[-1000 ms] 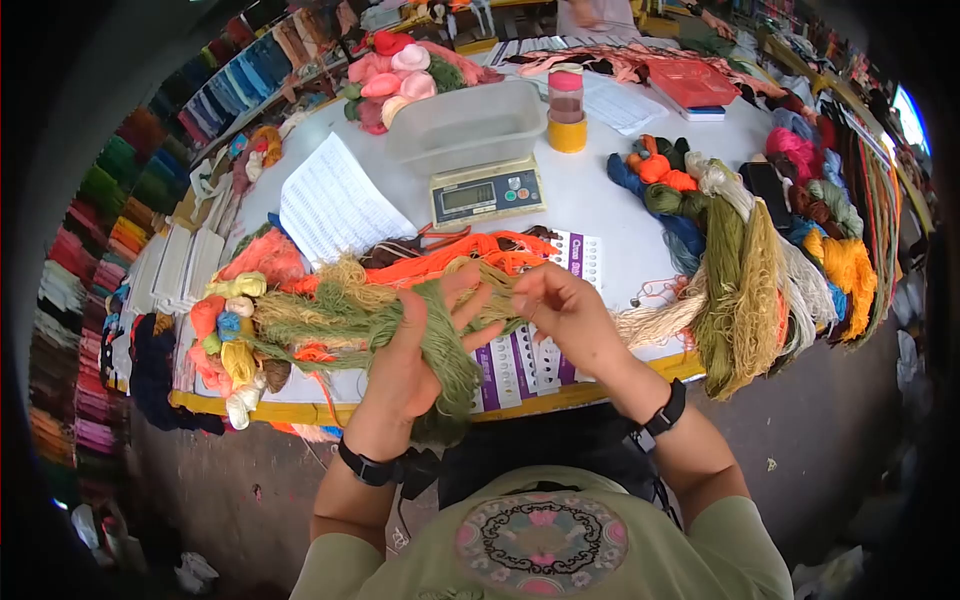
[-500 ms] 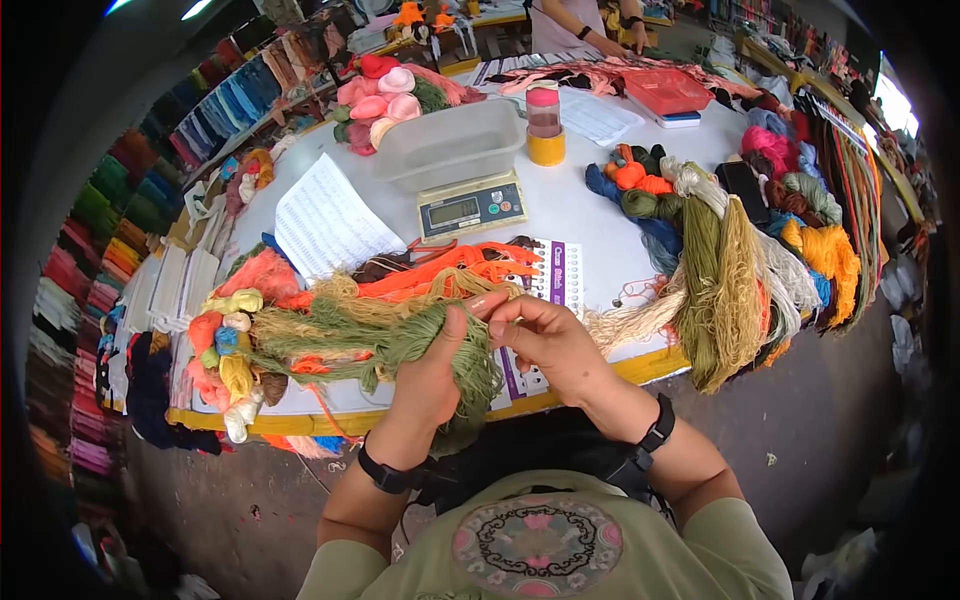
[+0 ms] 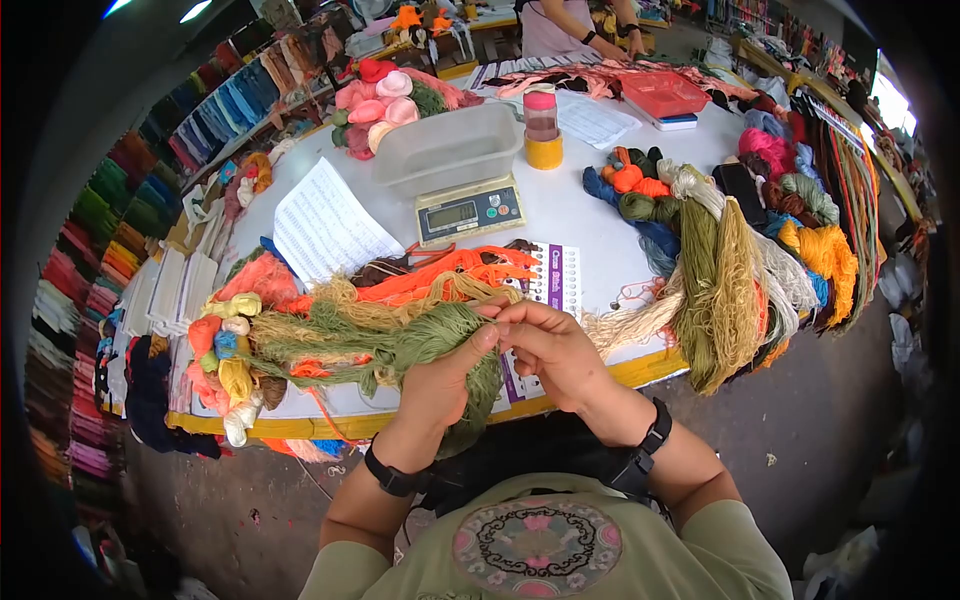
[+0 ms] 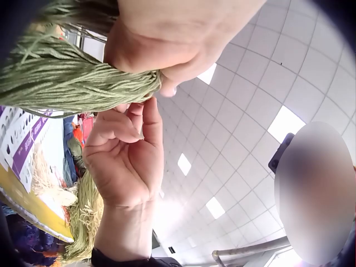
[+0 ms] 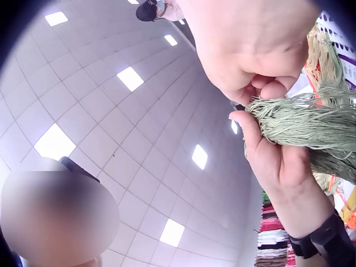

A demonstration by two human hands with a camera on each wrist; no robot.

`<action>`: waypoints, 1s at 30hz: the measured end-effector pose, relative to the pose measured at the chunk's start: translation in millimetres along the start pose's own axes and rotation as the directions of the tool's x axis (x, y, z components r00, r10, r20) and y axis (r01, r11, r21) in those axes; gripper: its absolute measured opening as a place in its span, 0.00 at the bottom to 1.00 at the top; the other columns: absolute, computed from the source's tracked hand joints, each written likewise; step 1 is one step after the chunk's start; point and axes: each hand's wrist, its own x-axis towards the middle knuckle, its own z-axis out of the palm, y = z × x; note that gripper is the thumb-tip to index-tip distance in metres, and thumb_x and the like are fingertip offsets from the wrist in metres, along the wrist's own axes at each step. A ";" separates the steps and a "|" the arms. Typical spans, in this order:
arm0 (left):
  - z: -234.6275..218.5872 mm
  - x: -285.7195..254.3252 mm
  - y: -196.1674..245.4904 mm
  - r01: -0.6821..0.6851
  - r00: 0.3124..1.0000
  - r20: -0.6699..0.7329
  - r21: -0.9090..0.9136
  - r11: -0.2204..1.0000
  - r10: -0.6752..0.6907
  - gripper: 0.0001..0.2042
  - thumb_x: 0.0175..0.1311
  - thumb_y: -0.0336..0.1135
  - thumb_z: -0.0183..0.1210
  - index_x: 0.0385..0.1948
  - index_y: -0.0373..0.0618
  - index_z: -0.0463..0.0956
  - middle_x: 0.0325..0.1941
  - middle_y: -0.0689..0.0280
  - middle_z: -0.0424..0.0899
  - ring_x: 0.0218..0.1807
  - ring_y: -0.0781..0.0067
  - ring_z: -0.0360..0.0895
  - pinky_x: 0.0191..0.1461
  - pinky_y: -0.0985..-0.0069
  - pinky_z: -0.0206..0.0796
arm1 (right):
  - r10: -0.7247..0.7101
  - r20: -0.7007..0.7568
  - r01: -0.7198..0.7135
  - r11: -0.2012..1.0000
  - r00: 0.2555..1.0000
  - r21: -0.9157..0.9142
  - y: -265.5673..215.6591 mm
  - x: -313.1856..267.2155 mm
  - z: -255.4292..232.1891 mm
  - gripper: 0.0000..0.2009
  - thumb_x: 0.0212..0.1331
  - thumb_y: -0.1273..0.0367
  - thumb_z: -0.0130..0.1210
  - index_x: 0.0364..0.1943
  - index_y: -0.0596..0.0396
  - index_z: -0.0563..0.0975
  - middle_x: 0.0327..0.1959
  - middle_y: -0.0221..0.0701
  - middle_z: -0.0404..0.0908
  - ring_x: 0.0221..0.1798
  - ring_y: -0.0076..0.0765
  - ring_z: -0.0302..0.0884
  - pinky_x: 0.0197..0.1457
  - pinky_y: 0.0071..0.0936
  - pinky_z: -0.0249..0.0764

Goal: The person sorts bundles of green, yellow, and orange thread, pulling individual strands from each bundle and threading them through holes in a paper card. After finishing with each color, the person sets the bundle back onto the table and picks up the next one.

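Note:
A skein of soft green thread (image 3: 432,335) lies across my left hand (image 3: 442,378), which grips its looped end near the table's front edge. In the left wrist view the strands of the green skein (image 4: 78,86) run in a thick bundle under that hand. My right hand (image 3: 562,352) meets it at the loop end, its thumb and fingers bent and pinching at the strands. The right wrist view shows the right fingertips (image 5: 272,89) right at the top of the bundle, with the left thumb (image 5: 248,127) close below.
Orange thread (image 3: 440,275) and tan thread (image 3: 345,295) lie behind the hands, near a purple-and-white card (image 3: 556,280). A digital scale (image 3: 470,212) bears a plastic tub (image 3: 450,150). Olive and gold skeins (image 3: 715,290) hang over the right edge. Another person (image 3: 560,25) stands across the table.
The left hand's spread fingers have closed round the green skein. My right hand has moved slightly left and down, and both hands' fingertips now meet at the loop end.

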 end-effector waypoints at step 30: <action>-2.4 6.0 -2.5 0.122 0.992 0.008 -0.227 0.966 -0.123 0.18 0.69 0.38 0.53 0.53 0.33 0.72 0.56 0.58 0.76 0.55 0.70 0.74 0.58 0.71 0.67 | 0.099 0.008 -0.100 0.994 0.995 0.041 -4.6 4.7 -8.9 0.05 0.60 0.69 0.56 0.38 0.49 0.79 0.41 0.15 0.78 0.33 0.08 0.68 0.29 0.10 0.62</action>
